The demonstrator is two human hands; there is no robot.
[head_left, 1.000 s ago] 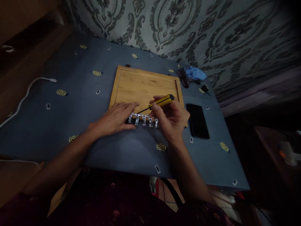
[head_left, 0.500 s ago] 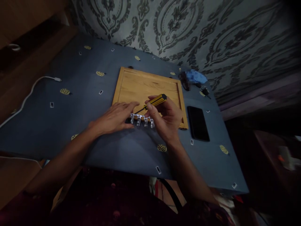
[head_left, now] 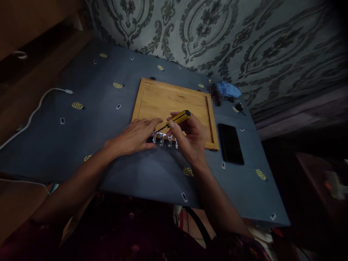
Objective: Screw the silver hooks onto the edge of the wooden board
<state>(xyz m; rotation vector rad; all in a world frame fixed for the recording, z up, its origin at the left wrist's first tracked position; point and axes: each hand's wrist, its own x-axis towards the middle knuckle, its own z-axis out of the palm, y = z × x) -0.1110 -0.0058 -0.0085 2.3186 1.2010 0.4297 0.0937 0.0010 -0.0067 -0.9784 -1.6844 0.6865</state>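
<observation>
My right hand (head_left: 192, 137) is closed round the yellow-and-black handle of a screwdriver (head_left: 180, 117). Its dark shaft slants down to the left, and the tip meets the left end of a metal hook rail (head_left: 162, 139). Several silver hooks hang from that rail, along the near edge of a framed wooden board (head_left: 174, 98); the right end of the rail is partly behind my right hand. At the board's near left corner, my left hand (head_left: 137, 135) grips it, with fingers over the top and the thumb at the front beside the hooks.
A black phone (head_left: 231, 144) lies right of the board on the patterned blue tablecloth (head_left: 103, 119). Near the wall are a blue bundle (head_left: 230, 89) and a small dark object (head_left: 238, 105). A white cable (head_left: 40, 101) runs along the left side.
The whole view has shifted slightly, so things sit a little further right. Both hands and the screwdriver keep nearly the same places on the board, with the right hand turned very slightly.
</observation>
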